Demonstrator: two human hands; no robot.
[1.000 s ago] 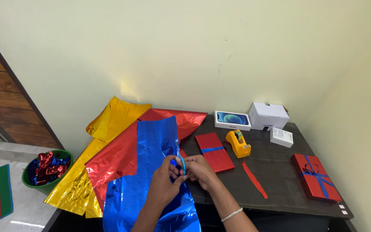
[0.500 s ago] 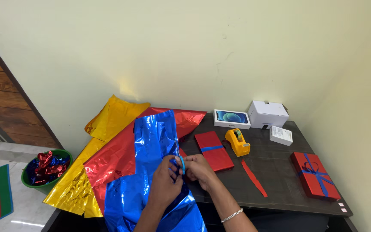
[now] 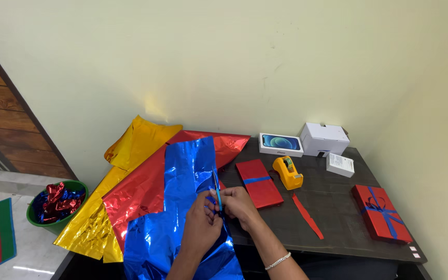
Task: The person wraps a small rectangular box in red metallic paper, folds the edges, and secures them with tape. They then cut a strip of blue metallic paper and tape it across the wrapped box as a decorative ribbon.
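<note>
A shiny blue foil sheet (image 3: 182, 207) lies over a red foil sheet (image 3: 141, 189) and hangs off the table's front edge. My left hand (image 3: 200, 228) pinches the blue sheet's right edge. My right hand (image 3: 238, 205) is closed around a slim blue tool (image 3: 217, 187) that looks like scissors. Its thin tip points away from me along that edge. The two hands touch each other. A red wrapped box with a blue band (image 3: 258, 182) lies just right of my hands.
A yellow tape dispenser (image 3: 288, 172), a red strip (image 3: 307, 215), a phone box (image 3: 281, 143), two white boxes (image 3: 324, 139) and a red gift with a blue bow (image 3: 382, 212) sit on the dark table (image 3: 338, 197). Gold foil (image 3: 130, 150) lies left; a green bowl of foil scraps (image 3: 55, 205) stands on the floor.
The blue sheet's far end has crept slightly up and away from me. My hands stay together at its right edge in nearly the same spot.
</note>
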